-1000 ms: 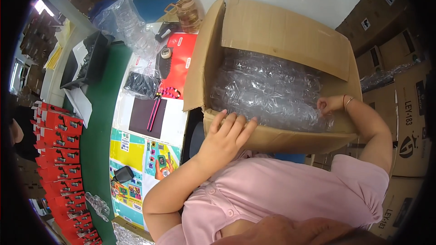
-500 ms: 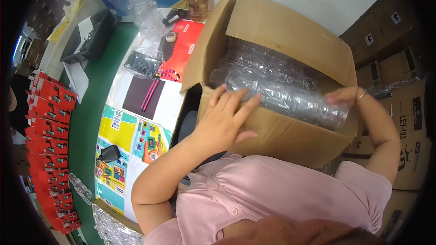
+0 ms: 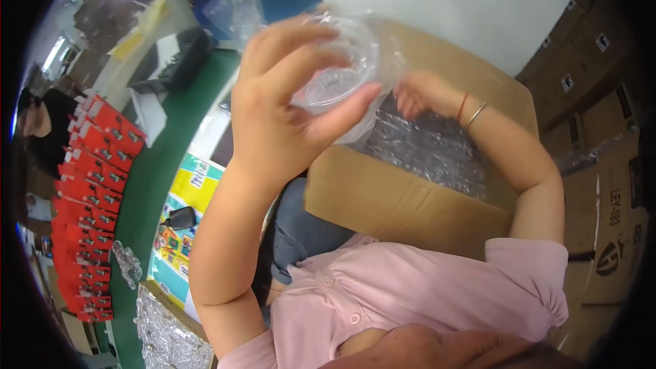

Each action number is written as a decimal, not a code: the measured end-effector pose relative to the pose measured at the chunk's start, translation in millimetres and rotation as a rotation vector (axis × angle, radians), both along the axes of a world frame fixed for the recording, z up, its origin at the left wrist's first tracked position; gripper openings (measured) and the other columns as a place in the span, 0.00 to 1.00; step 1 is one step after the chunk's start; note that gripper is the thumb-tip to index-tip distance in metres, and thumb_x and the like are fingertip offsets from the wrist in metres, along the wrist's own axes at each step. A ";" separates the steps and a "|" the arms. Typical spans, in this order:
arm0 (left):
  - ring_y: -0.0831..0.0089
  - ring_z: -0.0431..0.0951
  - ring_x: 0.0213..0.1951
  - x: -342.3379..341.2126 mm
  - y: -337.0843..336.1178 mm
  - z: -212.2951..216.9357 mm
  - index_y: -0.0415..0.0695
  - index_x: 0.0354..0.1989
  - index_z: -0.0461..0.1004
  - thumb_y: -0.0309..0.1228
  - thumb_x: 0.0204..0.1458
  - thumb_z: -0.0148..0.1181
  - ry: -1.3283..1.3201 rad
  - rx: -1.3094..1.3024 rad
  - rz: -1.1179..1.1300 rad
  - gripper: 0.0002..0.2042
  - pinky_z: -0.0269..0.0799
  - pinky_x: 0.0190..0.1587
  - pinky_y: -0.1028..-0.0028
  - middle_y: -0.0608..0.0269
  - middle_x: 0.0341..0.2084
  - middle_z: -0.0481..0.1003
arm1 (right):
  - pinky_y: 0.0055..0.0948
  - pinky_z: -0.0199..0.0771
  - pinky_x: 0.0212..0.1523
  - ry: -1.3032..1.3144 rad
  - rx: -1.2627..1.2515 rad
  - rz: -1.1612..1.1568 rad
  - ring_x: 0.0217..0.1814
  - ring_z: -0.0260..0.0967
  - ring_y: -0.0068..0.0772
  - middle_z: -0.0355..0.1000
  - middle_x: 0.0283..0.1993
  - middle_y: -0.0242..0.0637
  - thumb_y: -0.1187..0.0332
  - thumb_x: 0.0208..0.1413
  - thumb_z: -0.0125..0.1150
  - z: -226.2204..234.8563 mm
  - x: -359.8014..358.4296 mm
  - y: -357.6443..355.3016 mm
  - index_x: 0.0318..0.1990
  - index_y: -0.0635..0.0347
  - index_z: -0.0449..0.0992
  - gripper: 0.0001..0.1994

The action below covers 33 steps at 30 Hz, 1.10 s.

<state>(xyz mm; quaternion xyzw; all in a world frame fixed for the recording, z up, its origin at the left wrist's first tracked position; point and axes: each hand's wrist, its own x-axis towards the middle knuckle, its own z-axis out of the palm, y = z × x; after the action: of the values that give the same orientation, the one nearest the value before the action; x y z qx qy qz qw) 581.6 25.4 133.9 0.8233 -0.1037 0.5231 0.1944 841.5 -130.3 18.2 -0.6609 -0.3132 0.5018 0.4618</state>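
My left hand [image 3: 287, 89] is raised above the left side of an open cardboard box [image 3: 389, 195]. Its fingers curve round a stack of clear plastic shells [image 3: 365, 48] with rounded ends. Above the box, my right hand [image 3: 427, 96] is closed, its curled fingers close to the edge of the clear plastic. What it holds, if anything, is hidden. More clear plastic shells [image 3: 434, 154] lie inside the box, under my right forearm.
Red cards with small items [image 3: 89, 212] stand in a row along the green bench [image 3: 154, 171]. A dark tray [image 3: 171, 72] lies at its far end. Clear plastic pieces fill a box [image 3: 167, 331] at lower left. Stacked cartons [image 3: 615, 219] stand at right; a person [image 3: 48, 123] sits far left.
My left hand has lifted the stack of clear plastic shells up and left out of the box. My right hand has moved up and left. More shells now show inside the box.
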 end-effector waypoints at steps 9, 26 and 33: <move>0.59 0.69 0.38 -39.9 -6.8 -33.6 0.44 0.25 0.70 0.35 0.31 0.68 0.083 0.007 -0.111 0.15 0.62 0.45 0.61 0.61 0.27 0.69 | 0.40 0.71 0.37 -0.009 -0.248 0.138 0.35 0.69 0.40 0.69 0.38 0.42 0.49 0.54 0.43 -120.5 -54.8 99.0 0.49 0.62 0.63 0.25; 0.52 0.66 0.44 -75.5 -29.5 -35.1 0.45 0.22 0.74 0.40 0.33 0.57 -0.112 0.649 -0.140 0.12 0.55 0.53 0.50 0.63 0.22 0.73 | 0.40 0.66 0.45 -0.052 0.128 0.058 0.47 0.64 0.40 0.65 0.46 0.43 0.50 0.53 0.43 -83.9 -70.1 57.5 0.52 0.62 0.61 0.26; 0.48 0.63 0.49 -162.2 16.1 -72.5 0.46 0.21 0.71 0.35 0.35 0.59 -0.081 0.319 0.067 0.08 0.45 0.55 0.40 0.61 0.26 0.71 | 0.41 0.64 0.48 0.009 0.286 -0.245 0.51 0.61 0.40 0.63 0.50 0.43 0.51 0.52 0.43 -71.7 -41.0 19.0 0.53 0.61 0.61 0.27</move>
<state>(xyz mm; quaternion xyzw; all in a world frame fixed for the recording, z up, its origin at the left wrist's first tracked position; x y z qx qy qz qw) 419.5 41.5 61.4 0.8250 -0.1655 0.5389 0.0395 800.5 -111.3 -53.5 -0.6195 -0.2964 0.3953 0.6099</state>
